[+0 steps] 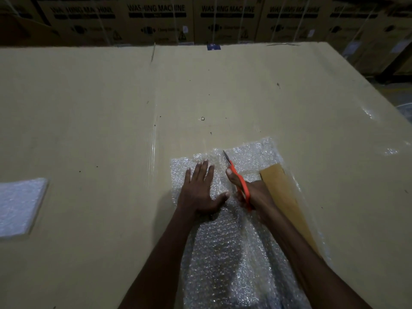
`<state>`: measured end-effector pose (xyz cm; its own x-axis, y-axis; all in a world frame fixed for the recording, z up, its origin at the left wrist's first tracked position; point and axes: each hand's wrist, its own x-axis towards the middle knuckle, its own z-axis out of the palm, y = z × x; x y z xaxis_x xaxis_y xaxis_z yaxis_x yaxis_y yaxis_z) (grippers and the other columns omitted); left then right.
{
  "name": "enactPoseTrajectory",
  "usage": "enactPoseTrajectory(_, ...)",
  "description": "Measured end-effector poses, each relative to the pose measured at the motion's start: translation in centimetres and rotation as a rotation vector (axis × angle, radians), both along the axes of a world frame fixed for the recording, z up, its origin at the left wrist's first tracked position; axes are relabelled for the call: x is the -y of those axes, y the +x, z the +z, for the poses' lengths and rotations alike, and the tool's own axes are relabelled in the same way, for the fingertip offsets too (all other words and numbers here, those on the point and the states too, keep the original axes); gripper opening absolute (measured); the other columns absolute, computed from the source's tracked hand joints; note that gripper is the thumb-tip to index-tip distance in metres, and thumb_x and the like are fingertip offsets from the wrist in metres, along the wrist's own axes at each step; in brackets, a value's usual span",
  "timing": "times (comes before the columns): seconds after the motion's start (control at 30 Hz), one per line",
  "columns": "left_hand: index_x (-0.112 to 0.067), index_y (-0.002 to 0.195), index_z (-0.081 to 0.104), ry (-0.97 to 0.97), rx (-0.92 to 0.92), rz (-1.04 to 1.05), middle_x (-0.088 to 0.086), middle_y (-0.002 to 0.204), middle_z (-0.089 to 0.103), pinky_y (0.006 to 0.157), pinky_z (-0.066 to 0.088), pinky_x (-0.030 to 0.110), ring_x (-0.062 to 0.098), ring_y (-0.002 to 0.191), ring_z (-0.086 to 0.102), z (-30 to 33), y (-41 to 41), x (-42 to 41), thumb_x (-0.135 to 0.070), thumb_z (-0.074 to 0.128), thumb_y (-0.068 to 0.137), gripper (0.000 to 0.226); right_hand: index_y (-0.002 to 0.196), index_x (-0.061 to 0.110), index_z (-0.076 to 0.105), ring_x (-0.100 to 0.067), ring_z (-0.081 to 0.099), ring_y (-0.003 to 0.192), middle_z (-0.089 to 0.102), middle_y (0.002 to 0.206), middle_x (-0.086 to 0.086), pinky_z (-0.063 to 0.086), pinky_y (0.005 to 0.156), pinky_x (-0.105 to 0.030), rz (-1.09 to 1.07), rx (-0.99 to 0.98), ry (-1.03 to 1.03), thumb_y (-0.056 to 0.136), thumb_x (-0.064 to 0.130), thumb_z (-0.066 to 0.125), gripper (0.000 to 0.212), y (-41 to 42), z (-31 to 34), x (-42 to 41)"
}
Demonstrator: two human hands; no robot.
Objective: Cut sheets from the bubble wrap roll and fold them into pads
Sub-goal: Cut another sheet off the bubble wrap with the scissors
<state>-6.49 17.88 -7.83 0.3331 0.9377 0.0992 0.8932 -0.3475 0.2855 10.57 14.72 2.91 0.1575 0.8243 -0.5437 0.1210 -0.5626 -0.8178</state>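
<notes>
A sheet of bubble wrap (225, 219) lies spread on a big cardboard surface (111, 130), running from the near edge out to about the middle, right of centre. The left hand (200, 188) lies flat on the wrap with its fingers straight and spread, pressing it down and holding nothing. Just to its right, the right hand (247, 195) grips a pair of orange-handled scissors (237, 178), fingers curled round the handles, the blades pointing away over the wrap. A strip of brown cardboard (287, 204) lies under the wrap's right edge. A folded pad (21, 206) sits well apart at the left edge. Washing-machine boxes (227, 18) line the far side.
</notes>
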Motion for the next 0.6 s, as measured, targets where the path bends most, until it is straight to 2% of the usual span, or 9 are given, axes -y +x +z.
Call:
enactPoseTrajectory(0.1, -0.012, 0.157, 0.017, -0.01, -0.008, 0.006, 0.01, 0.165, 0.006, 0.121, 0.004, 0.052, 0.025, 0.152, 0.002, 0.09, 0.04, 0.06, -0.083, 0.017, 0.084, 0.101, 0.057, 0.013, 0.058, -0.014, 0.043, 0.036, 0.055, 0.054, -0.009, 0.033, 0.04, -0.015, 0.011, 0.018, 0.005, 0.068, 0.071, 0.076, 0.061, -0.11, -0.01, -0.03)
enactPoseTrajectory(0.23, -0.013, 0.157, 0.013, -0.023, -0.044, 0.008, 0.01, 0.165, 0.002, 0.121, 0.003, 0.052, 0.025, 0.152, -0.001, 0.06, 0.02, 0.0, -0.082, 0.018, 0.086, 0.099, 0.07, 0.008, 0.067, -0.015, 0.049, 0.039, 0.058, 0.058, -0.01, 0.039, 0.044, -0.019, 0.014, -0.026, 0.013, 0.063, 0.075, 0.076, 0.068, -0.48, 0.1, -0.6)
enactPoseTrajectory(0.4, -0.011, 0.156, 0.018, 0.012, -0.028, 0.006, 0.012, 0.164, 0.007, 0.122, 0.004, 0.051, 0.026, 0.152, 0.004, -0.24, 0.06, 0.22, -0.08, 0.024, 0.087, 0.098, 0.06, 0.01, 0.06, -0.014, 0.047, 0.037, 0.056, 0.057, -0.012, 0.035, 0.04, -0.016, -0.014, 0.0, 0.02, 0.071, 0.063, 0.079, 0.058, -0.2, -0.26, -0.53)
enactPoseTrajectory(0.6, -0.011, 0.156, 0.018, 0.002, -0.056, 0.01, 0.011, 0.165, 0.007, 0.121, 0.006, 0.053, 0.025, 0.152, 0.002, -0.33, 0.04, 0.11, -0.079, 0.025, 0.088, 0.097, 0.057, 0.015, 0.06, -0.015, 0.05, 0.041, 0.059, 0.054, -0.006, 0.041, 0.048, -0.021, 0.014, -0.044, 0.038, 0.068, 0.069, 0.075, 0.058, -0.59, -0.03, -0.76)
